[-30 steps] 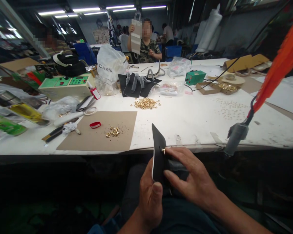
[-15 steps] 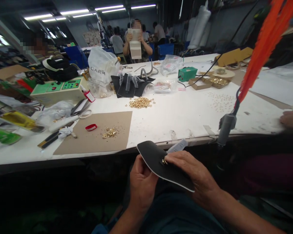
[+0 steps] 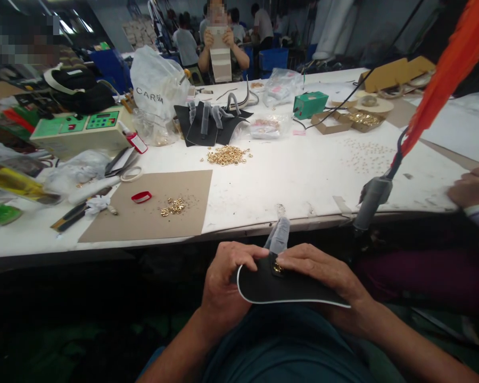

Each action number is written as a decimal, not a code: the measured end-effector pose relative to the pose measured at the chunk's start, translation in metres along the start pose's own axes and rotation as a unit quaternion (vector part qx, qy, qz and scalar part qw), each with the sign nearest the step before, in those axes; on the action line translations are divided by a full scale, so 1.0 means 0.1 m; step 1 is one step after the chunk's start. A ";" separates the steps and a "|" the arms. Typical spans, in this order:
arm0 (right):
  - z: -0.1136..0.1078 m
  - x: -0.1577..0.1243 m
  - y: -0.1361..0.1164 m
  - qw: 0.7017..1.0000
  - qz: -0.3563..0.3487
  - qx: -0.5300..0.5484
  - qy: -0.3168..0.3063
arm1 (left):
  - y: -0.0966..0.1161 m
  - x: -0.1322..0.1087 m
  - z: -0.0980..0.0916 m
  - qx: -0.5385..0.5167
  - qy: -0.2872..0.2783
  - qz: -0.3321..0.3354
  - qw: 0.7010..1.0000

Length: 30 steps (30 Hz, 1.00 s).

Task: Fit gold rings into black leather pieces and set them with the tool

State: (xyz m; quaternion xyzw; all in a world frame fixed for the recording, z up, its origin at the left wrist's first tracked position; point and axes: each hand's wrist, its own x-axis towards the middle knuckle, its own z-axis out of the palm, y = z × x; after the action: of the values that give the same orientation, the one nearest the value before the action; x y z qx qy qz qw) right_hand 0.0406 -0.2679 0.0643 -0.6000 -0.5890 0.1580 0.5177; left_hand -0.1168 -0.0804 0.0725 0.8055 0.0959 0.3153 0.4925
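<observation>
Over my lap, in front of the table edge, I hold a black leather-like panel (image 3: 287,290) with a pale cut edge. My left hand (image 3: 227,274) grips its left end, fingers on top near a small black tab. My right hand (image 3: 323,268) is closed round the right part, its fingertips against a gold-coloured metal fitting (image 3: 277,267) on the tab. A handle wrapped in clear plastic (image 3: 278,236) rises behind the panel. The undersides of both hands are partly hidden.
Gold fittings lie in a pile (image 3: 227,155) and on a brown board (image 3: 187,226). Black panels (image 3: 207,125) rest behind. A grey tool (image 3: 373,199) hangs at right from an orange cord (image 3: 443,85). A co-worker's hand (image 3: 473,187) is at the table's right edge.
The panel has turned and tilted, its wrapped handle now standing more upright. My left hand has moved from beneath its edge to its top side, near the tab. My view has dipped.
</observation>
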 end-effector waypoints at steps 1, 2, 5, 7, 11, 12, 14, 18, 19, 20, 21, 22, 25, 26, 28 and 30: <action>0.01 0.00 0.02 1.000 -0.003 0.000 0.003 | 0.01 0.01 0.00 -0.001 -0.006 0.004 1.000; 0.02 0.01 0.04 1.000 -0.006 -0.001 0.007 | 0.01 0.02 0.01 0.005 -0.011 0.010 1.000; 0.04 0.03 0.10 0.999 0.009 0.005 0.032 | -0.03 0.04 0.06 0.032 -0.025 0.027 0.999; 0.05 0.07 0.14 0.997 0.058 0.028 0.043 | -0.08 0.06 0.11 0.032 -0.028 0.020 0.999; 0.05 0.23 0.26 0.970 0.232 0.058 0.054 | -0.25 0.18 0.20 -0.012 0.000 -0.145 0.989; 0.05 0.31 0.32 0.959 0.270 0.055 0.066 | -0.31 0.25 0.21 -0.016 0.009 -0.194 0.981; 0.03 0.49 0.47 0.940 0.329 0.041 0.082 | -0.47 0.43 0.25 -0.019 0.018 -0.252 0.967; 0.00 0.93 0.85 0.907 0.414 -0.058 0.043 | -0.89 0.85 0.32 -0.041 0.007 -0.307 0.951; 0.00 1.03 0.95 0.899 0.428 -0.088 0.031 | -0.99 0.93 0.34 -0.029 -0.001 -0.321 0.947; 0.00 1.12 1.03 0.892 0.437 -0.113 0.020 | -1.08 1.01 0.35 -0.009 -0.009 -0.333 0.943; 0.00 1.19 1.11 0.887 0.442 -0.131 0.008 | -1.16 1.07 0.36 0.014 -0.017 -0.338 0.941; 0.00 1.24 1.17 0.884 0.445 -0.145 -0.001 | -1.22 1.12 0.37 0.036 -0.024 -0.338 0.940; 0.00 1.33 1.26 0.878 0.447 -0.167 -0.022 | -1.28 1.20 0.34 0.071 -0.048 -0.317 0.944; 0.00 1.34 1.27 0.876 0.449 -0.171 -0.025 | -1.28 1.22 0.32 0.090 -0.054 -0.300 0.948; -0.01 1.35 1.27 0.874 0.452 -0.175 -0.029 | -1.23 1.21 0.29 0.164 -0.055 -0.227 0.958; -0.01 1.36 1.27 0.875 0.450 -0.178 -0.027 | -1.20 1.17 0.26 0.267 -0.047 -0.108 0.957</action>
State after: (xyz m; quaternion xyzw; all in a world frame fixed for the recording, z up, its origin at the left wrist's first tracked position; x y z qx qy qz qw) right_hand 0.1455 -0.1210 0.0197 -0.8779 -0.2872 0.2825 0.2586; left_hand 0.0092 0.0147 0.0104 0.9063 0.2398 0.1847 0.2950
